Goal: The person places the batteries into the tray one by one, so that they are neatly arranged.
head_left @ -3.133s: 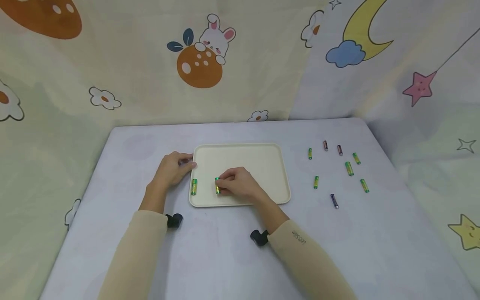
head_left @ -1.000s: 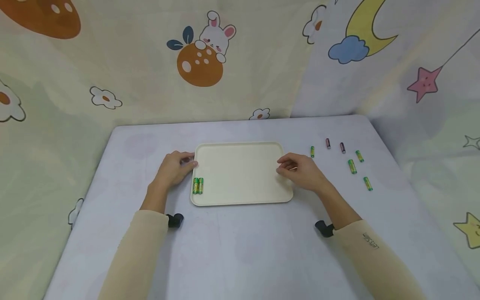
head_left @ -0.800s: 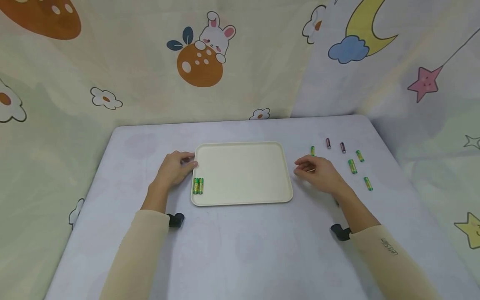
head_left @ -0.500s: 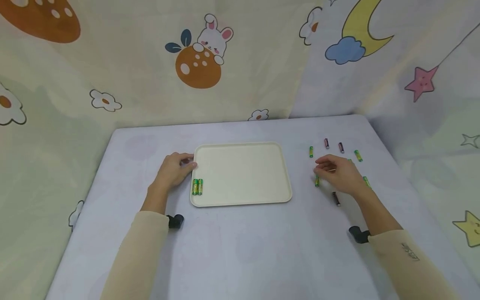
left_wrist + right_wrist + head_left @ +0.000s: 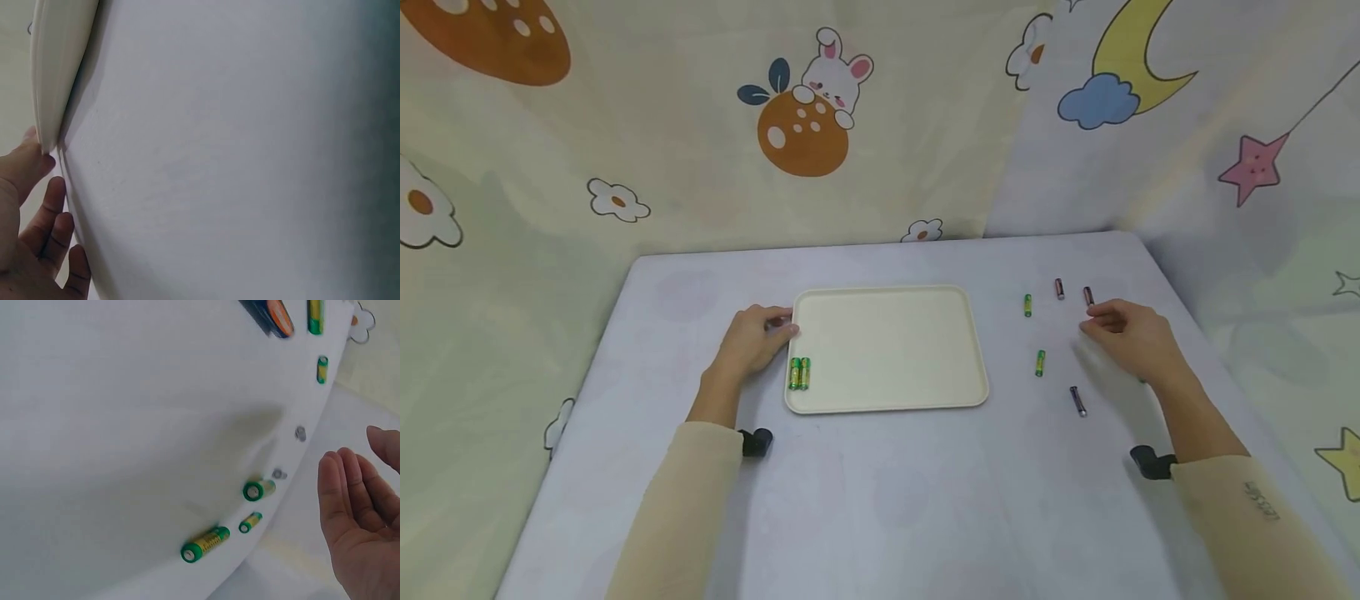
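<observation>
The cream tray lies mid-table, with two green-and-yellow batteries side by side along its left edge. My left hand pinches the tray's left rim between thumb and index finger; its other fingers are loosely bent in the left wrist view. My right hand hovers over the loose batteries at the right, its thumb apart from the fingers and nothing held. Its fingertips overlap a dark reddish battery in the head view. Beneath it, several green batteries show in the right wrist view; the hand mostly hides them from the head camera.
Left of my right hand lie a small green battery, a reddish battery, another green battery and a dark purple battery. A patterned cloth hangs behind the white-covered table.
My right hand set a second green battery beside the first on the tray, let go and moved right over the loose batteries. My left hand stayed at the rim.
</observation>
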Action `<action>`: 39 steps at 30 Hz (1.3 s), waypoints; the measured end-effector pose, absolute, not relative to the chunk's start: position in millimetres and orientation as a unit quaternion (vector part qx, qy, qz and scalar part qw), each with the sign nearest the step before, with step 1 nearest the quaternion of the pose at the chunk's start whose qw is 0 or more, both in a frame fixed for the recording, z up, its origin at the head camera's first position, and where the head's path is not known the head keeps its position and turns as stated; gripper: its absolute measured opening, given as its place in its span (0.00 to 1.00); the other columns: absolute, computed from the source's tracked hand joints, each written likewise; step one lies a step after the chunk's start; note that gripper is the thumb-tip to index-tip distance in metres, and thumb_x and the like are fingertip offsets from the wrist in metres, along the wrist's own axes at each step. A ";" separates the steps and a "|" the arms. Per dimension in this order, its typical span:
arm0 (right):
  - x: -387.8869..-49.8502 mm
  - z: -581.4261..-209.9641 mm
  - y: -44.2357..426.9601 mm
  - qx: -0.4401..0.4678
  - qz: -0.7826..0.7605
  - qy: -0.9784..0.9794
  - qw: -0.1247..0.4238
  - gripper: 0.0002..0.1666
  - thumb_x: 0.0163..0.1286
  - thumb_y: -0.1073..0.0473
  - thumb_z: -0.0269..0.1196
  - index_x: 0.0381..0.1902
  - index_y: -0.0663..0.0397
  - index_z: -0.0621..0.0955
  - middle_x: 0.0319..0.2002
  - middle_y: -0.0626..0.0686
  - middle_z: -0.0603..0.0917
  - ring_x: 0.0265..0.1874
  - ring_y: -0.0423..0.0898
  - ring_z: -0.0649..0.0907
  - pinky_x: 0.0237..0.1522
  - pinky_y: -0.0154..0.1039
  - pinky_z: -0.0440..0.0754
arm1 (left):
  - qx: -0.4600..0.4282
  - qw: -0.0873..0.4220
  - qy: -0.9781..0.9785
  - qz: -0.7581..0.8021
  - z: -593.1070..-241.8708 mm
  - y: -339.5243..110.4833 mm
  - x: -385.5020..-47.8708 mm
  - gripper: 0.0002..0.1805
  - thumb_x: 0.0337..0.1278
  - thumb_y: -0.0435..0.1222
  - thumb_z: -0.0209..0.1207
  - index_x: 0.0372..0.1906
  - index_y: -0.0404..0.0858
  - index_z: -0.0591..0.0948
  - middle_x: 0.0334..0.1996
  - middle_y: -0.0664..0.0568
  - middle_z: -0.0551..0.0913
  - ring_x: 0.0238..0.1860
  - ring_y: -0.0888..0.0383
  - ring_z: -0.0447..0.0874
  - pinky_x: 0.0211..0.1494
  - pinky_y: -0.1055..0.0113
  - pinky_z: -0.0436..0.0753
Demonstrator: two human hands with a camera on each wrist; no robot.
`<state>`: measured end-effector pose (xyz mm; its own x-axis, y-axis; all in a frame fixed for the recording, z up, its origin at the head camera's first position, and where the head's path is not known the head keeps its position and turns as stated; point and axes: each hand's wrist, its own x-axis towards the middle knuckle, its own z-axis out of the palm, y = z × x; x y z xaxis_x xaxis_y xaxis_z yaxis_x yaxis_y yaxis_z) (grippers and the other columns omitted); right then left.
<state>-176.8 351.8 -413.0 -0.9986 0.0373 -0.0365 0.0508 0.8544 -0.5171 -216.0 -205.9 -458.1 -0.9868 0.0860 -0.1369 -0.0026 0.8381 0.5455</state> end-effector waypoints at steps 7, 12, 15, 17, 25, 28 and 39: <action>-186.3 -408.1 372.0 0.059 -0.260 0.963 0.035 0.32 0.79 0.43 0.56 0.61 0.68 0.76 0.55 0.72 0.80 0.54 0.68 0.78 0.47 0.60 0.81 | 0.021 0.079 0.955 0.286 -459.3 -205.7 -216.7 0.27 0.73 0.49 0.58 0.70 0.42 0.77 0.57 0.39 0.78 0.60 0.41 0.73 0.66 0.43 0.73; -190.2 -414.1 385.7 0.081 -0.252 0.962 0.061 0.35 0.80 0.42 0.53 0.63 0.70 0.73 0.58 0.74 0.77 0.57 0.71 0.75 0.53 0.66 0.78 | 0.021 0.079 0.953 0.292 -461.7 -203.2 -217.5 0.27 0.72 0.49 0.59 0.69 0.43 0.78 0.56 0.41 0.79 0.59 0.42 0.74 0.65 0.44 0.73; -190.4 -420.6 393.4 0.111 -0.266 0.955 0.067 0.35 0.80 0.42 0.53 0.64 0.71 0.72 0.59 0.74 0.75 0.57 0.71 0.74 0.52 0.64 0.78 | 0.022 0.079 0.953 0.292 -461.4 -201.0 -217.9 0.26 0.72 0.49 0.59 0.69 0.43 0.79 0.56 0.42 0.79 0.59 0.42 0.74 0.65 0.44 0.73; -190.6 -424.6 397.1 0.135 -0.278 0.948 0.071 0.35 0.80 0.43 0.53 0.65 0.70 0.72 0.60 0.73 0.75 0.57 0.70 0.74 0.50 0.62 0.79 | 0.023 0.078 0.953 0.293 -460.1 -200.2 -217.6 0.26 0.72 0.49 0.59 0.69 0.43 0.79 0.56 0.42 0.79 0.59 0.42 0.74 0.65 0.44 0.73; -192.8 -436.4 403.7 0.174 -0.269 0.943 0.087 0.34 0.76 0.43 0.58 0.60 0.70 0.75 0.53 0.71 0.79 0.47 0.63 0.79 0.38 0.48 0.79 | 0.017 0.080 0.953 0.291 -457.3 -201.1 -216.3 0.26 0.73 0.48 0.60 0.69 0.43 0.78 0.57 0.42 0.79 0.60 0.42 0.74 0.66 0.44 0.73; -194.7 -440.0 402.0 0.190 -0.270 0.940 0.089 0.34 0.75 0.42 0.61 0.59 0.69 0.76 0.51 0.70 0.81 0.46 0.61 0.80 0.36 0.45 0.77 | 0.013 0.083 0.953 0.290 -456.7 -201.1 -215.8 0.26 0.73 0.49 0.60 0.69 0.43 0.78 0.57 0.42 0.79 0.61 0.42 0.73 0.66 0.44 0.73; -207.8 -442.3 383.9 0.201 -0.282 0.933 0.097 0.34 0.70 0.41 0.66 0.59 0.64 0.78 0.52 0.67 0.81 0.49 0.60 0.77 0.38 0.47 0.75 | 0.002 0.079 0.953 0.292 -458.0 -205.3 -215.2 0.26 0.73 0.48 0.59 0.69 0.43 0.78 0.58 0.42 0.79 0.61 0.43 0.74 0.67 0.44 0.73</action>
